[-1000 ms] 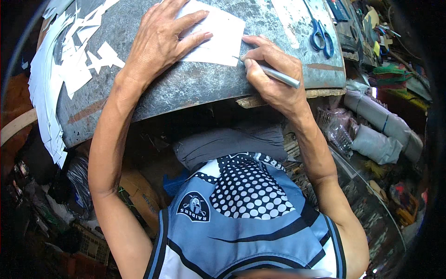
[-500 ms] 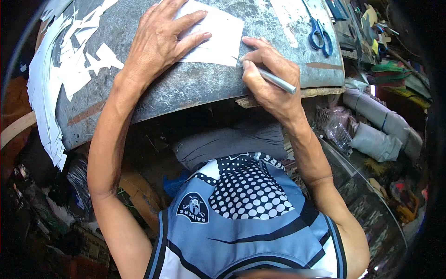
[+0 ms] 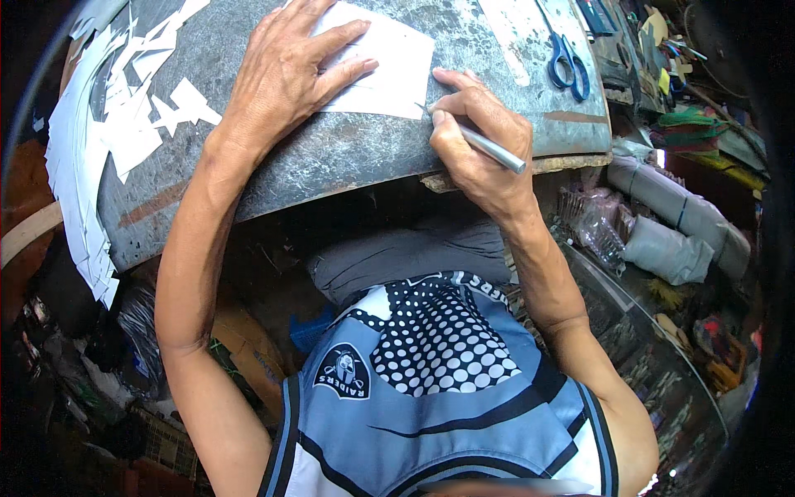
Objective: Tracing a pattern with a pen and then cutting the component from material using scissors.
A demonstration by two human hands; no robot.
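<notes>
A white sheet of paper (image 3: 389,62) with an angled outline lies on the worn metal tabletop (image 3: 331,161). Across its left part my left hand (image 3: 294,62) is spread flat, thumb and fingers apart, pressing it down; the far fingertips run off the upper edge. My right hand (image 3: 489,137) pinches a silver pen (image 3: 495,151) at the sheet's near right corner. The pen's thin tip touches or hovers just over that corner; I cannot tell which. To the right of this hand lie scissors with blue handles (image 3: 568,70).
White paper offcuts (image 3: 132,124) heap along the table's left side, some hanging over its edge. A pale flat strip (image 3: 503,41) lies near the scissors. Wrapped grey rolls (image 3: 671,248) and clutter crowd the floor at right. A dark cushion (image 3: 406,257) sits below the table edge.
The pen tip has shifted very slightly along the paper's corner, with small movement of my right fingers. My left hand and the sheet stay in place.
</notes>
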